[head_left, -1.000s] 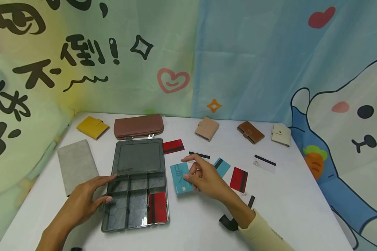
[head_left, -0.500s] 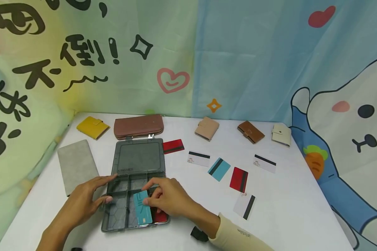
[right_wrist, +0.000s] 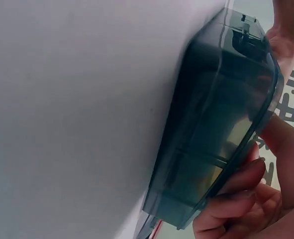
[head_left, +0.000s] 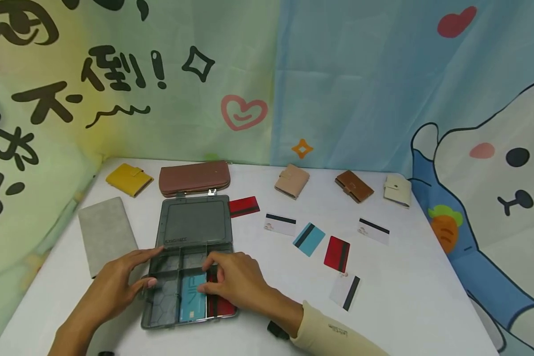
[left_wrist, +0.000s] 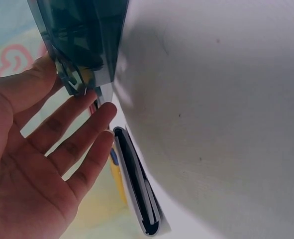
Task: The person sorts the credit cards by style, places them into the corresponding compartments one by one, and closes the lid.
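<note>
A dark translucent divided box (head_left: 196, 220) stands with its lid swung back. My left hand (head_left: 115, 279) rests at its left side, thumb and index finger touching the edge and the other fingers extended in the left wrist view. A blue VIP card (head_left: 191, 301) is inside the front middle compartment, lettered face up. The thumb of my right hand (head_left: 240, 279) lies on the card's right edge, and the hand holds the card there; its other fingertips are hidden. A red card (head_left: 224, 307) with a dark stripe lies in the front right compartment, partly beneath my right hand.
Loose cards lie to the right: a striped blue card (head_left: 309, 240), a red card (head_left: 336, 253) and several white ones. Another red card (head_left: 244, 206) touches the lid side. Wallets line the back, including a yellow wallet (head_left: 130, 180). A grey notebook (head_left: 108, 235) lies left.
My right hand has carried the blue card leftward from over the table into the box's front middle compartment, lowering it from tilted to nearly flat. The left hand has stayed at the box.
</note>
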Motion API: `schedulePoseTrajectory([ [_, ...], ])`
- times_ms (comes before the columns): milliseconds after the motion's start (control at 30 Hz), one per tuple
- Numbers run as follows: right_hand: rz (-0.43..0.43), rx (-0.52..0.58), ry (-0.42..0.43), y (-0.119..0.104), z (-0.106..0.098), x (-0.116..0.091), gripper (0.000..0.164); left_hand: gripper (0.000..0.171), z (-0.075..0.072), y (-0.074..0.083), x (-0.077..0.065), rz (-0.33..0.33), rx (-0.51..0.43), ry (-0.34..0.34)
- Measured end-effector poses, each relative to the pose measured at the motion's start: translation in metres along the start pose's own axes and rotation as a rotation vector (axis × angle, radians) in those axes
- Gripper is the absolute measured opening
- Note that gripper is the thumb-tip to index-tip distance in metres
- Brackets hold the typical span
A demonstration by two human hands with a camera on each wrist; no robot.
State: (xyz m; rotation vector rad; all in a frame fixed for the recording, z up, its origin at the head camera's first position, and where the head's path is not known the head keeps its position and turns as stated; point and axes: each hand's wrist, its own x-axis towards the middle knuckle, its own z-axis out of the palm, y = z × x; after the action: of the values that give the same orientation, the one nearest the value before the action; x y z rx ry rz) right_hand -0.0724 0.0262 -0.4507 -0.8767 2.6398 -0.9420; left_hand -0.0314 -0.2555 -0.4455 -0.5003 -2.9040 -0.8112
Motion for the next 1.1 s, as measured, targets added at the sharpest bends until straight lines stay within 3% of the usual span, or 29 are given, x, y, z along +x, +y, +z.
schedulePoseTrajectory([
  [200,-0.038,0.052,-0.001,0.007,-0.009,0.002,0.029,0.069,0.001,-0.001,0.001,-0.013,-0.008,-0.006],
  [300,-0.019,0.102,0.056,0.022,-0.026,0.007,0.028,0.069,0.001,-0.001,0.002,-0.012,-0.004,-0.008],
  [500,0.176,0.066,0.164,0.082,-0.076,0.028,0.039,0.069,-0.002,0.000,0.002,-0.022,0.004,-0.002],
  [700,0.370,-0.096,0.110,0.129,-0.098,0.037,0.056,0.070,-0.003,0.000,0.001,-0.030,0.002,0.010],
  [867,0.457,-0.168,0.055,0.134,-0.096,0.038,0.048,0.070,-0.002,0.000,0.001,-0.022,0.008,0.018],
  [1000,0.437,-0.146,0.051,0.129,-0.093,0.038,0.034,0.070,-0.002,0.000,0.001,-0.032,-0.001,0.005],
  [1100,0.385,-0.065,0.112,0.121,-0.091,0.036,0.022,0.071,-0.002,-0.001,0.000,-0.035,-0.008,0.002],
])
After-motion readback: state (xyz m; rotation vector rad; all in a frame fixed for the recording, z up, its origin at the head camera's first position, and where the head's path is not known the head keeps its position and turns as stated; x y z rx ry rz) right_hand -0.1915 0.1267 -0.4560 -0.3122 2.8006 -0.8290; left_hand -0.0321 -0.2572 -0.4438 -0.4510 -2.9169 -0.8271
